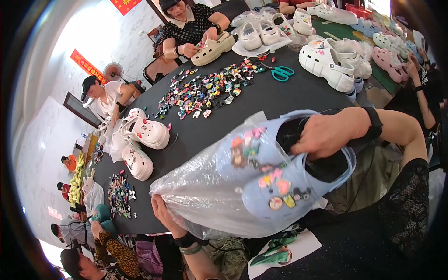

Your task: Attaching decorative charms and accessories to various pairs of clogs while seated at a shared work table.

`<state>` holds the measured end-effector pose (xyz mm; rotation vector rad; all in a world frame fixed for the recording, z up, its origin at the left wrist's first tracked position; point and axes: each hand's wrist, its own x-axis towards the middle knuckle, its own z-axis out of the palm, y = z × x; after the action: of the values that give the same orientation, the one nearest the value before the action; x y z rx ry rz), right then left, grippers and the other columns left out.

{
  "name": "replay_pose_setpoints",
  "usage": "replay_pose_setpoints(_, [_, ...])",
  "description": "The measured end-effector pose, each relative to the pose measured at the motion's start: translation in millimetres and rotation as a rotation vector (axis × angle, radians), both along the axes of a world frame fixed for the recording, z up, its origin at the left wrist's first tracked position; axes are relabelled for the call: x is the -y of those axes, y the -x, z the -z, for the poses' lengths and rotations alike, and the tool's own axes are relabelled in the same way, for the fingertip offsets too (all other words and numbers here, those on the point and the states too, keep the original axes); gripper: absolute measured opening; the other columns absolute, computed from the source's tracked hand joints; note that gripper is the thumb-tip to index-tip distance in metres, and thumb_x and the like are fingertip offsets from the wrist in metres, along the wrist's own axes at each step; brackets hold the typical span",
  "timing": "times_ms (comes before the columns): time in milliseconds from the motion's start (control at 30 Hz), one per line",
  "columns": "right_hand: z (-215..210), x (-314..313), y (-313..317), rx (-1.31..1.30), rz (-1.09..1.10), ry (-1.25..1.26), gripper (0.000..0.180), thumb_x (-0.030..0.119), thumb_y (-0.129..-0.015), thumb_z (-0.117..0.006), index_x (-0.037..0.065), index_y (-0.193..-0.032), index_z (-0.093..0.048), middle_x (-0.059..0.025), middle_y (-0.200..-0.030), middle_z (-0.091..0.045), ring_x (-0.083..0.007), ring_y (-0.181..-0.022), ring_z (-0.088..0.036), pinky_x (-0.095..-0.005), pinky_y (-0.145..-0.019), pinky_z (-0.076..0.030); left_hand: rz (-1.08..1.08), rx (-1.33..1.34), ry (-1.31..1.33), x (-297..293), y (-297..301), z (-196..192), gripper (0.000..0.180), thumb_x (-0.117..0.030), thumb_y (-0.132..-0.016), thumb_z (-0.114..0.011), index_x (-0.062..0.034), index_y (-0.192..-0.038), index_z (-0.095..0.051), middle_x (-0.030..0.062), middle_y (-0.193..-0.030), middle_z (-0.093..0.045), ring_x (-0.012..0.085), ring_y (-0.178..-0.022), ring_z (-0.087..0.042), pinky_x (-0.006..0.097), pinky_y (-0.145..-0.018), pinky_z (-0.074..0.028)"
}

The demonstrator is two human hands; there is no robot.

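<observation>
A pair of light-blue clogs (257,208) with colourful charms lies toes-first in a clear plastic bag (200,186), the heel straps sticking out of the bag. My right hand (324,133) reaches into the heel openings and is closed on the clogs, with the fingertips partly hidden. At the bag's far left end, my left hand (164,212) is closed on the plastic, its fingers partly behind the film. The bag stretches between both hands above the near edge of the black table (191,140).
A heap of small shoe charms (205,88) and teal-handled scissors (281,73) lie beyond the bag. White clogs (144,133) stand at left, and more white clogs (326,65) at right. A co-worker (198,28) across the table handles a beige clog (212,49); other people sit along the table.
</observation>
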<state>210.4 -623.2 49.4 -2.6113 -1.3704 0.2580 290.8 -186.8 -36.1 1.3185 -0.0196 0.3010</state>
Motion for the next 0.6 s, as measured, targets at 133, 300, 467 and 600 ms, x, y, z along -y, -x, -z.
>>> replay_pose_setpoints(133, [0,12,-7,0.054,0.175,0.010,0.030,0.021,-0.081,-0.062,0.003,-0.103,-0.052,-0.0149,-0.071,-0.060,-0.0348,-0.072,-0.061,-0.0443,-0.061,-0.047,-0.016,0.103,-0.226,-7,1,1,0.030,-0.028,-0.100,-0.042,-0.0011,-0.096,-0.055,0.0057,-0.089,-0.061,0.0108,-0.076,-0.058,0.025,-0.064,-0.047])
replay_pose_setpoints(300, [11,14,-11,0.298,0.103,0.045,0.028,0.019,-0.076,-0.066,0.004,-0.095,-0.052,-0.0122,-0.069,-0.058,-0.0314,-0.069,-0.061,-0.0419,-0.060,-0.046,-0.041,0.070,-0.052,-3,-15,8,0.022,-0.021,-0.097,-0.049,-0.0013,-0.099,-0.058,0.0014,-0.088,-0.062,0.0078,-0.072,-0.055,0.023,-0.064,-0.044])
replay_pose_setpoints(467, [10,17,-11,0.327,0.170,0.047,0.032,0.018,-0.071,-0.068,0.003,-0.095,-0.052,-0.0107,-0.067,-0.057,-0.0297,-0.066,-0.060,-0.0400,-0.057,-0.045,0.049,0.058,-0.329,-26,-30,26,0.021,-0.014,-0.095,-0.053,0.0019,-0.108,-0.057,0.0043,-0.096,-0.060,0.0109,-0.084,-0.055,0.023,-0.075,-0.044])
replay_pose_setpoints(600, [19,20,-16,0.247,0.273,-0.011,0.030,0.021,-0.076,-0.068,0.002,-0.092,-0.051,-0.0139,-0.066,-0.057,-0.0341,-0.067,-0.061,-0.0428,-0.057,-0.046,-0.057,0.365,-1.124,9,6,-3,0.073,-0.034,-0.077,-0.072,-0.0003,-0.134,-0.040,0.0194,-0.142,-0.029,0.0299,-0.124,-0.036,0.040,-0.101,-0.034])
